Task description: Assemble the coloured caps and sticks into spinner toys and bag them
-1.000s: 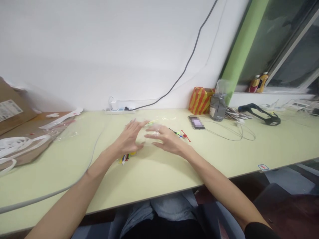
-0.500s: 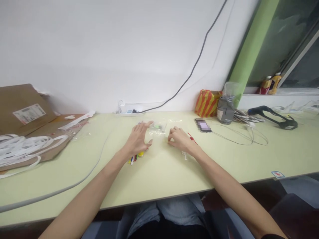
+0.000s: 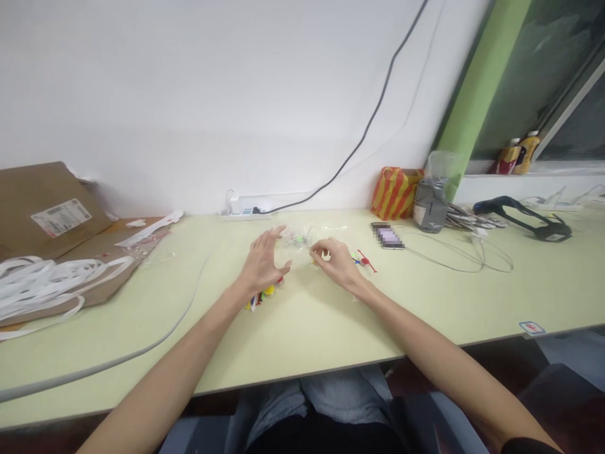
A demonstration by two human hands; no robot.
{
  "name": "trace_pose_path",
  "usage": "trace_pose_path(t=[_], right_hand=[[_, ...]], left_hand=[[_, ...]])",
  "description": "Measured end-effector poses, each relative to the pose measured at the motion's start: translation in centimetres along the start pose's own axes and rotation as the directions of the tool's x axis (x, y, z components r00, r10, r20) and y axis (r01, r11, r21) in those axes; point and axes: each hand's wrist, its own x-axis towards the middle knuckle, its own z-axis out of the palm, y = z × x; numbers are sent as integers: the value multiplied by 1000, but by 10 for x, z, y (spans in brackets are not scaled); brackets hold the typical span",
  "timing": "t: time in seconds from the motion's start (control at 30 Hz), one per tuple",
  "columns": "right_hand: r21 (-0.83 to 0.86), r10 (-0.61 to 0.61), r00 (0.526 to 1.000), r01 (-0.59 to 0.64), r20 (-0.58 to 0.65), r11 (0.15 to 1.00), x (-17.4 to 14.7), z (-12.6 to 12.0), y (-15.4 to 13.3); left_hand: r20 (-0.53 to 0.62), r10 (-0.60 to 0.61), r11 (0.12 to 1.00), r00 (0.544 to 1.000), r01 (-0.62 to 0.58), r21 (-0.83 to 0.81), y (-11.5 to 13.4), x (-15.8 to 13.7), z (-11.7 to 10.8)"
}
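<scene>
My left hand (image 3: 261,260) is open over the table, its thumb spread away from the fingers. Small colourful plastic pieces (image 3: 255,301), among them a round yellow one (image 3: 269,291), lie below it and are partly covered. My right hand (image 3: 334,260) has thumb and forefinger pinched together in a ring; what is between the tips is too small to make out. Ahead, between both hands, rests a clear plastic bag (image 3: 299,239) with small green and dark bits in it. Just right of my right hand lie a thin red piece (image 3: 365,260) and small blue and yellow-green pieces.
A phone (image 3: 388,236) with a thin cable lies to the right, before a striped bag (image 3: 396,192) and a grey bag (image 3: 430,207). A power strip (image 3: 246,212) sits by the wall. Left are an opened cardboard package (image 3: 51,208), white strapping (image 3: 42,284) and a thick grey cable (image 3: 118,360).
My right hand has turned so that its thumb and forefinger form a visible ring, uncovering blue and yellow-green pieces beside the red one. My left hand stays spread in nearly the same place.
</scene>
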Motion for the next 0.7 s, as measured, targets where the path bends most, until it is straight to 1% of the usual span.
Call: trace_pose_path(t=[0.07,0.1,0.2,0.3,0.33,0.4,0.5,0.6,0.7], right_hand=[[80,66,991,-56,-118,995,2,-5,1],[124,100,979,-78,-180,989,4,-8,1],[293,203,916,-100,-345,951,9,-18,0],[449,279,858,-64,-431,891,12,-26,-2],[484,295,850,-54,-437,873,12,-28,-4],[529,308,860,-53,-407,847,12,-29,-8],[555,282,917,-84,-282,827,10,-24,-13],[508,201,964,-87,-174,857,7,-18,-18],[417,152,980,-86,-130,905,2,-15,-25]], left_hand=[[9,-1,1000,1000,1,4,0,0,0],[14,-5,1000,1000,5,7,1,0,0],[32,-23,1000,999,22,17,1,0,-1],[52,-29,999,998,28,20,1,-1,0],[57,-28,999,998,27,19,1,-1,0],[69,-23,1000,997,22,16,2,-1,1],[77,-19,1000,997,19,4,5,-1,1],[69,-17,999,997,20,-40,9,-1,2],[67,5,996,998,1,-90,13,-1,4]])
